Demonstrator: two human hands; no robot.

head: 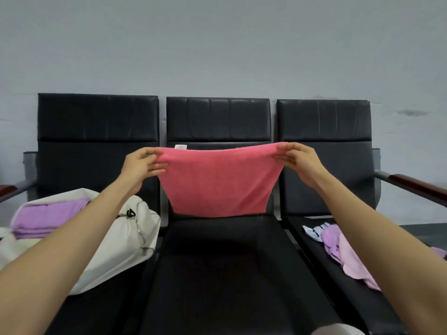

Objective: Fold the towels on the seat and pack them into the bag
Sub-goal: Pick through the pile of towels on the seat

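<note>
A pink towel point(219, 180) hangs stretched in the air above the middle seat point(217, 257). My left hand point(141, 165) pinches its upper left corner and my right hand point(298, 163) pinches its upper right corner. The towel's lower edge hangs just above the seat's back end. A white tag shows at its top edge. On the left seat lies an open white bag point(116, 240) with a folded purple towel point(46, 218) inside. Crumpled towels lie on the right seat: a lilac one point(348, 252) and a pale blue one point(313, 232).
Three black padded seats stand in a row against a grey wall. A wooden armrest point(418, 186) juts out at the far right, and another point(7, 189) at the far left. My forearms reach across the left and right seats.
</note>
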